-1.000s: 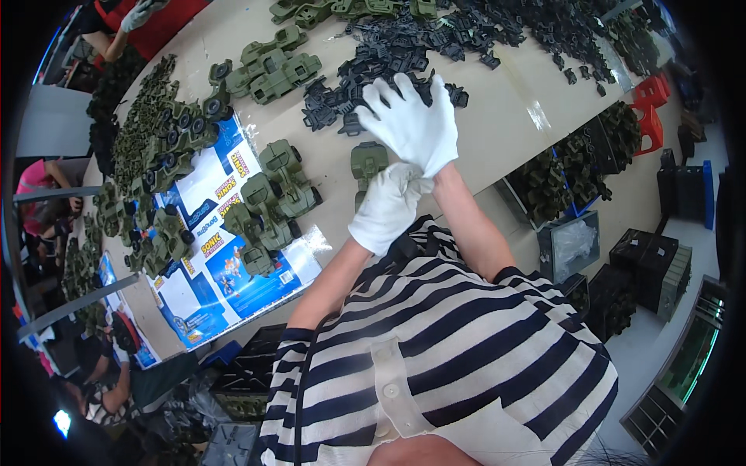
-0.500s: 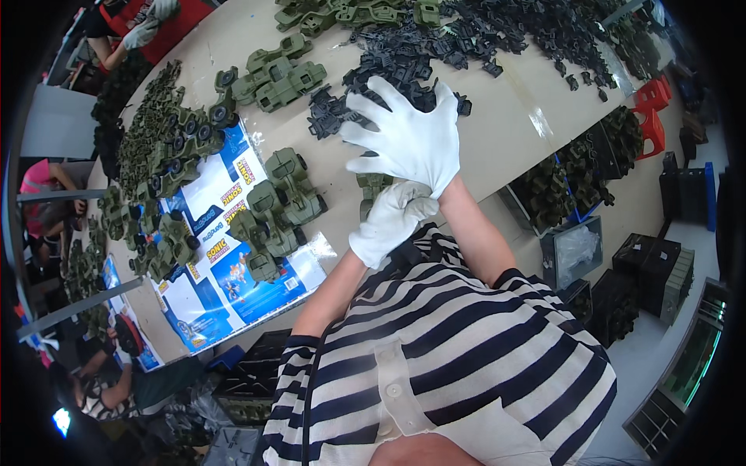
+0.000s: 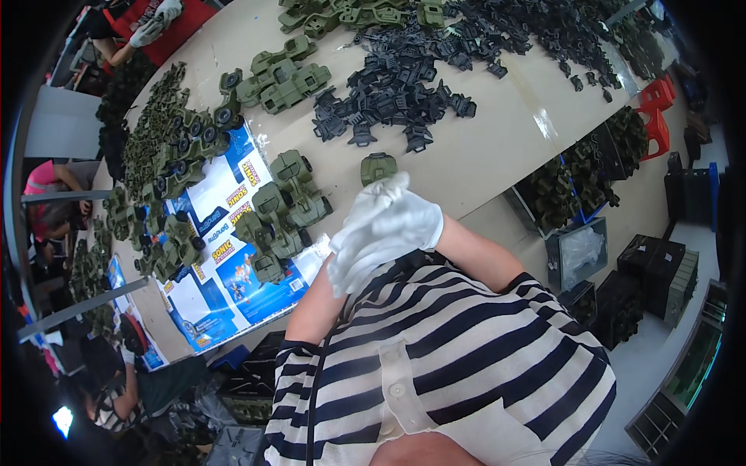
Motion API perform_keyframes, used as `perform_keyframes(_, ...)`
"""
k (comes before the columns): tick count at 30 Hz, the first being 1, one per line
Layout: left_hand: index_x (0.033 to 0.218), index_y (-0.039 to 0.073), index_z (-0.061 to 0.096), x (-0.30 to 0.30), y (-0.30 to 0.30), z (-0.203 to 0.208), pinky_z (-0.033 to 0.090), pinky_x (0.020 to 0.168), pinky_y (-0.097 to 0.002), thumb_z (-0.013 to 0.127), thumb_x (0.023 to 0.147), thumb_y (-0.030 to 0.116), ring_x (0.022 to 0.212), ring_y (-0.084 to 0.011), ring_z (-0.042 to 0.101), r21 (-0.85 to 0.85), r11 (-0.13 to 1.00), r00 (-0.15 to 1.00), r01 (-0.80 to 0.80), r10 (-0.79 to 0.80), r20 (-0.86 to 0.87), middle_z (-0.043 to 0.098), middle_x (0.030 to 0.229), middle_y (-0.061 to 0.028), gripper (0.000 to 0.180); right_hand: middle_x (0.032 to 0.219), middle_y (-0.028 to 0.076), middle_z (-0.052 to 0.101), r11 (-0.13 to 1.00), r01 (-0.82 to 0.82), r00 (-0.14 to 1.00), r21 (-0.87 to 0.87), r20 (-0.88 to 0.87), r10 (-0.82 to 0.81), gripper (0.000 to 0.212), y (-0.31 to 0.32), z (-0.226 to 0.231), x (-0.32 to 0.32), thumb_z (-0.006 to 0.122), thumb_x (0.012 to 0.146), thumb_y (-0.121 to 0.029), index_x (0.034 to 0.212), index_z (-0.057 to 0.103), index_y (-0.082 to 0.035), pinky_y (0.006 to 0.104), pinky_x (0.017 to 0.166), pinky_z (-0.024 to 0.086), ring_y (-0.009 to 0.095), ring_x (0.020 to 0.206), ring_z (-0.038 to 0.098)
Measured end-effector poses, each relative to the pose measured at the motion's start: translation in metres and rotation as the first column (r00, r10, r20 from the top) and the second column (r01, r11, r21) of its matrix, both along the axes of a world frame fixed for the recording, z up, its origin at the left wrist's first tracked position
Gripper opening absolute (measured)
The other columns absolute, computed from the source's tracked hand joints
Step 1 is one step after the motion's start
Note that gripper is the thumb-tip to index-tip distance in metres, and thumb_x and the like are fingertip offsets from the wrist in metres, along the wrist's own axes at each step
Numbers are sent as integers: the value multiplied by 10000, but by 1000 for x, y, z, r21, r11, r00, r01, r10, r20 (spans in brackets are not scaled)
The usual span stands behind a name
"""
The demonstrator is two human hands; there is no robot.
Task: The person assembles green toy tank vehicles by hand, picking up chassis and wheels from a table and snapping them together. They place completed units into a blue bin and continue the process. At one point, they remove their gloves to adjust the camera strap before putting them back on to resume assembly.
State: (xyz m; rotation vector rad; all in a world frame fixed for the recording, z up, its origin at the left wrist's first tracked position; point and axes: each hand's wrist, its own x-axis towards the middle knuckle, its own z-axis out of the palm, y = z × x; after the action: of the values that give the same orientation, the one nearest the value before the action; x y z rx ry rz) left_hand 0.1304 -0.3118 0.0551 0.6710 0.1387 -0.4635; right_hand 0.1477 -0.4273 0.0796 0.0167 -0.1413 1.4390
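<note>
My hands, both in white gloves, meet in front of my striped shirt at the table's near edge. My right hand [image 3: 404, 229] lies across my left hand, its fingers wrapped over the left glove near the wrist. Of my left hand [image 3: 385, 193] the upper part shows; its fingers are blurred and partly covered, so their pose is unclear. Just beyond the hands a green toy vehicle body [image 3: 378, 166] rests on the table. Left of them stand several green toy vehicles with wheels [image 3: 291, 182].
A pile of black plastic parts [image 3: 388, 97] spreads over the tan table [image 3: 482, 147]. Green vehicle bodies [image 3: 291, 81] and printed blue-white card sheets [image 3: 233, 272] lie left. Crates of green parts [image 3: 559, 186] and red stools [image 3: 655, 116] stand right. Other people work at the left.
My right hand, spread open over the black parts before, has come down and left across my left hand. My left hand has let go of the right glove's cuff. The green vehicle body is more exposed.
</note>
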Motion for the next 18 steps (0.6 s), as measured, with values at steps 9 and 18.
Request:
perform_keyframes(9, 720, 88, 601, -2, -59, 46, 354, 522, -356, 686, 898, 461, 527, -116, 380, 798, 537, 844, 273, 265, -467, 469, 597, 44, 422, 1507, 307, 229, 996, 80, 948, 38, 306, -87, 1153, 22, 23, -41, 525, 650, -877, 1483, 384, -93, 650, 943, 386, 578, 1323, 240)
perform_keyframes(18, 1309, 23, 502, 2, -46, 57, 427, 780, -223, 608, 906, 536, 955, -99, 435, 458, 821, 531, -339, 569, -627, 582, 1048, -54, 661, 1416, 290, 398, 869, -17, 997, -494, 52, 48, 1113, 41, 49, -27, 498, 709, -872, 1509, 342, -113, 576, 816, 499, 497, 1214, 453)
